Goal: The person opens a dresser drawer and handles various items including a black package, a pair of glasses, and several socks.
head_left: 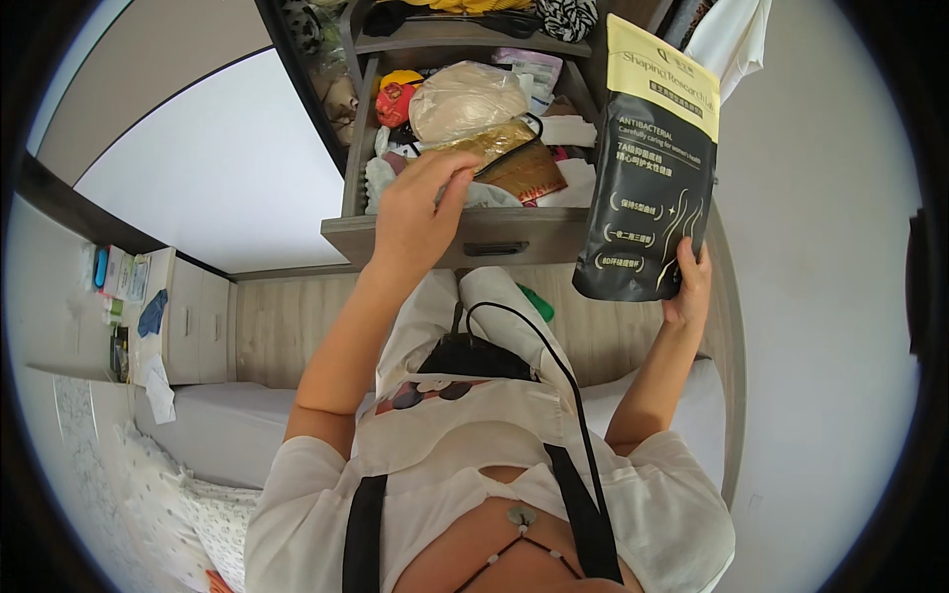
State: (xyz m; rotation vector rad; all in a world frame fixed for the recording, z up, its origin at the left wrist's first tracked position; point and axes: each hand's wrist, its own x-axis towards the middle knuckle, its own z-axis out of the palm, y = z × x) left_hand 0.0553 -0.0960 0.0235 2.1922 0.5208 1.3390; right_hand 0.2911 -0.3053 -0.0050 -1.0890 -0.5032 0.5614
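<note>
My right hand (690, 275) grips the lower right edge of a tall, flat packaging pouch (647, 178), black with a pale yellow top, held upright at the right of the drawer. My left hand (425, 203) reaches over the open drawer's front, fingers bent and pressed together at a shiny gold plastic pouch (470, 146) with a black edge. Its fingertips are partly hidden. Around it in the drawer (435, 240) lie a clear plastic bag with beige contents (473, 99), a red bundle (394, 104), a brown printed packet (529, 176) and white cloth.
Above the drawer, a shelf (474, 44) holds yellow and black items. A sliding door with a white panel (217, 168) stands at the left. Small bottles and boxes sit on a low cabinet (188, 316) beyond. A plain wall (820, 296) runs along the right. A green thing (535, 301) lies on the floor.
</note>
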